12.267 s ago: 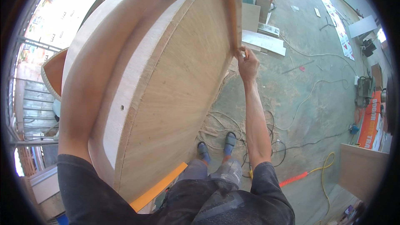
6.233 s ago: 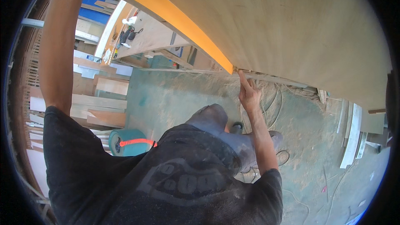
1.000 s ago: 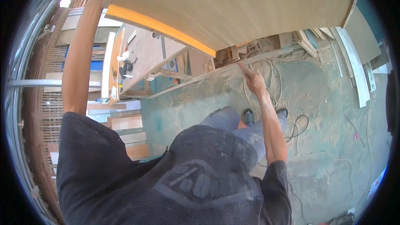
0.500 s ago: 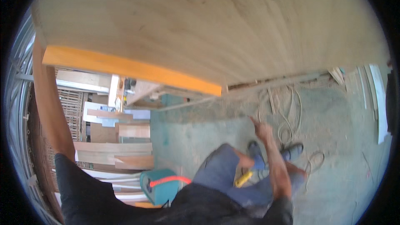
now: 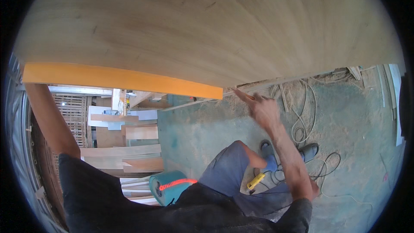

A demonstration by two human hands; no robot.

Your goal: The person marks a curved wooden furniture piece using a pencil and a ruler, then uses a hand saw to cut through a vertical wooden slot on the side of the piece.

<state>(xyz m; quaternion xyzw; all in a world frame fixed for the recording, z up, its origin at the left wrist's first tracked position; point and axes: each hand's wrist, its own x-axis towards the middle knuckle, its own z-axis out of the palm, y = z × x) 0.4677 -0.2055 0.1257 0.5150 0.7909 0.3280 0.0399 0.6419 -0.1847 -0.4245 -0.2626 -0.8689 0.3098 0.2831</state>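
Observation:
A large pale plywood panel (image 5: 202,26) fills the top of the view. An orange strip (image 5: 120,78) runs along the left part of its near edge and ends around the middle. My right hand (image 5: 264,111) is raised just below that end, its fingers drawn together. Something slender seems to point from the fingertips toward the panel's edge; too little of it shows to name it. My left forearm (image 5: 51,116) reaches up at the far left and passes behind the strip and panel, which hide the left hand.
Cut boards (image 5: 123,151) lie stacked at the left. Beside my hip is a green container (image 5: 172,185) with a coiled red hose (image 5: 177,184). A yellow-handled tool (image 5: 256,181) shows by my legs. Looped cords (image 5: 304,116) and sawdust lie on the green floor (image 5: 345,146).
My right hand has moved up and left, to the end of the orange strip. In the view, the panel and strip have shifted left, and the strip's left end sits lower.

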